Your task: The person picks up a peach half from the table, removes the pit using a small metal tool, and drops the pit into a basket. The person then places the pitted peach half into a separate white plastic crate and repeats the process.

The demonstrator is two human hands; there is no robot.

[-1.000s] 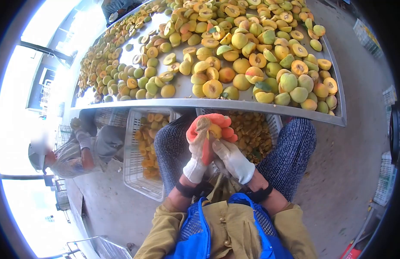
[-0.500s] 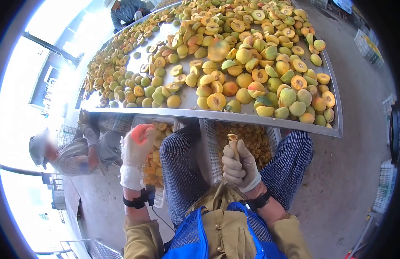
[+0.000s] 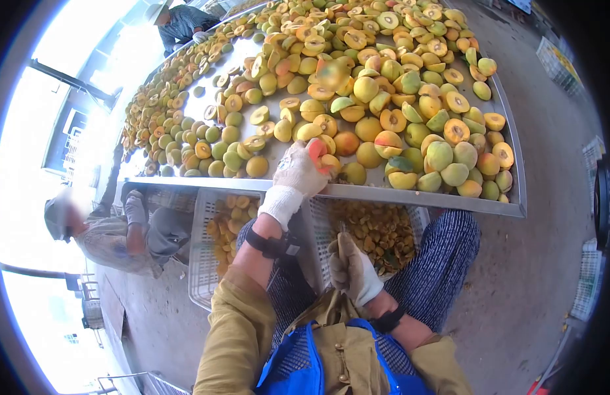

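Observation:
At the near rim of the metal table, my left hand (image 3: 298,170), in a white glove with a red patch by the thumb, closes its fingers around a yellow peach half (image 3: 329,164). My gloved right hand (image 3: 355,271) is lower, between my knees and over the near end of the right crate. Its fingers are curled around the small pitting tool, which the hand now mostly hides. Halved and whole-looking peaches (image 3: 439,155) lie heaped on the metal table (image 3: 357,191) beyond my left hand.
Under the table edge, a white crate (image 3: 201,263) holds peach halves; another crate (image 3: 316,224) beside my right knee holds brownish pits and scraps. One person (image 3: 121,240) sits at the left, another (image 3: 183,25) works at the far side. More crates (image 3: 559,66) stand at the right.
My left hand has moved from above the left crate up and right to the table edge, onto a peach half. My right hand has lowered slightly and turned, hiding the tool's looped tip.

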